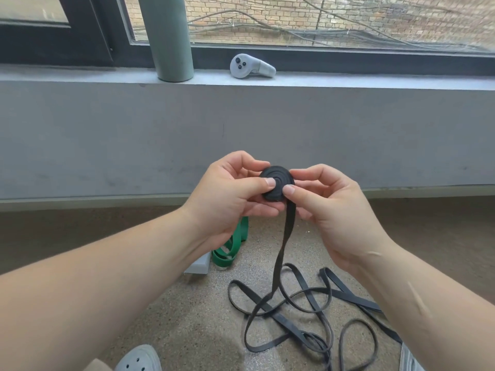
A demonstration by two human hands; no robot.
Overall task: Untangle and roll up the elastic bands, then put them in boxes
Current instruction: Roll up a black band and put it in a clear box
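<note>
My left hand (230, 199) and right hand (329, 210) pinch the black coil (277, 180) in the air, its flat face towards me, and its loose tail (281, 250) drops from under my right thumb straight down to the tangle on the floor (187, 317).

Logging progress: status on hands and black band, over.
Left hand, right hand pinch black coil, mid-roll. Tail hangs into tangled loops on floor. Green band waits.
</note>
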